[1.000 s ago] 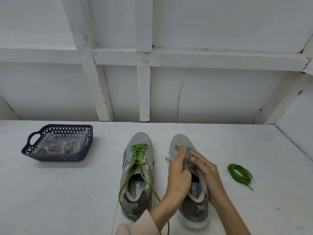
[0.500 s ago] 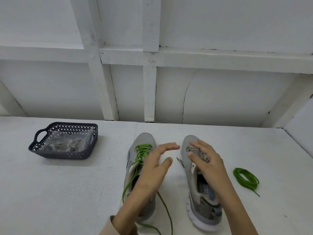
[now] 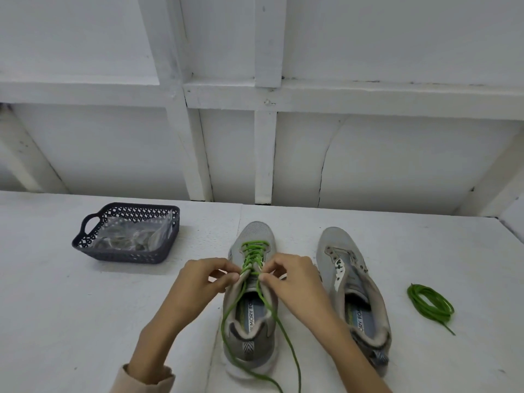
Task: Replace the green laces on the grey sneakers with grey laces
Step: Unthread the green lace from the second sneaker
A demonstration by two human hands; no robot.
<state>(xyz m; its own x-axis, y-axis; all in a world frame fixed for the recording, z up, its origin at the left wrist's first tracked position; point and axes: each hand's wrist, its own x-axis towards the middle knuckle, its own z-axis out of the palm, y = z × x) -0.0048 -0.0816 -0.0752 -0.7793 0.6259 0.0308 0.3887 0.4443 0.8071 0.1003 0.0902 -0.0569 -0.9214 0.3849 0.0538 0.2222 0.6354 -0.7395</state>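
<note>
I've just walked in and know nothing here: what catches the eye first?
The bright green lace in the laced sneaker at centre, pinched by the left hand and right hand near its upper eyelets. Right of it stands an unlaced sneaker, with a coiled green lace lying beyond it; a dark basket sits at far left.

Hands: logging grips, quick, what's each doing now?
Left hand: pinches the green lace at the laced sneaker's top eyelets.
Right hand: pinches the same lace, opposite side.
</note>
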